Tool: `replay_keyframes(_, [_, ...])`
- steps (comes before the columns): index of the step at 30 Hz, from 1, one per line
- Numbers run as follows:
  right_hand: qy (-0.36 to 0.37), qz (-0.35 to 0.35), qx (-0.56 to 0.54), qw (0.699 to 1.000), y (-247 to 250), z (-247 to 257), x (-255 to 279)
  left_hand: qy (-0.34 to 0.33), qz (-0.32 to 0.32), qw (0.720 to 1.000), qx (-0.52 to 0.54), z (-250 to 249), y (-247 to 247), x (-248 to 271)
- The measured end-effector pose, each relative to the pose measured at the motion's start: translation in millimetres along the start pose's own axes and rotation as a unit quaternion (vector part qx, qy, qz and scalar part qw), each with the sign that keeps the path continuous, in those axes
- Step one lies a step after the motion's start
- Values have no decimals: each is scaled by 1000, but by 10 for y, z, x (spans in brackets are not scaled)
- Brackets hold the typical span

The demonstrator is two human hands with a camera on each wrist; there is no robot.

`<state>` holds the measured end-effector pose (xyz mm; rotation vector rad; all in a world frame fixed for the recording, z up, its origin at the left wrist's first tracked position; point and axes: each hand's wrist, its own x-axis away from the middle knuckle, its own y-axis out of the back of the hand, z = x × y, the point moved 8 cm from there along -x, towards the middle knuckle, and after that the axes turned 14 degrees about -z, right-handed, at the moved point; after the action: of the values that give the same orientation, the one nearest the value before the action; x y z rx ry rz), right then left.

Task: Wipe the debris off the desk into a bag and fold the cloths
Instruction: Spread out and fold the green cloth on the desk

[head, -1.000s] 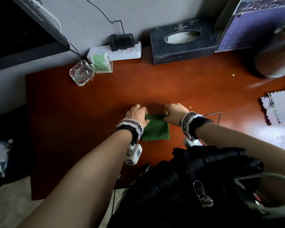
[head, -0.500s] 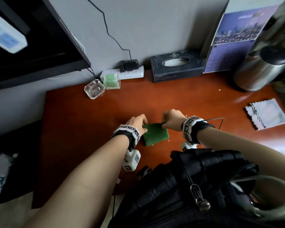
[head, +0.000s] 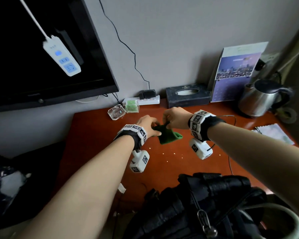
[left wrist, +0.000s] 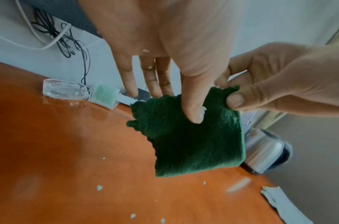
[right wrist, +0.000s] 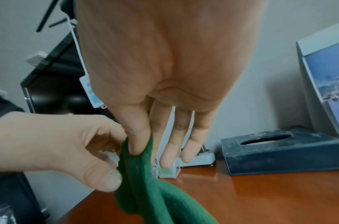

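1. I see a red-brown worktop (head: 93, 144) against a grey wall, crumbs (head: 163, 153) at 6 o'clock of the cloth.
2. My left hand (head: 146, 123) and right hand (head: 175, 118) both pinch the folded green cloth (head: 169, 136), lifted above the worktop's centre.

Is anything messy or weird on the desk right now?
Yes. Small pale crumbs lie scattered on the desk, below the green cloth that both hands hold up. A power strip also dangles by its cord in front of the dark screen, which looks odd.
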<state>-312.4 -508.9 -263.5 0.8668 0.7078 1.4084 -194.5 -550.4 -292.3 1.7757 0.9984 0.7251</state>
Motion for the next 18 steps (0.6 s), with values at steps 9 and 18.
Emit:
replay_keyframes(9, [-2, -63, -59, 996, 231, 299, 310, 29, 25, 995, 94, 35, 191, 296])
replay_keyframes(18, [-72, -139, -228, 961, 123, 136, 819, 43, 66, 978, 194, -154, -5, 788])
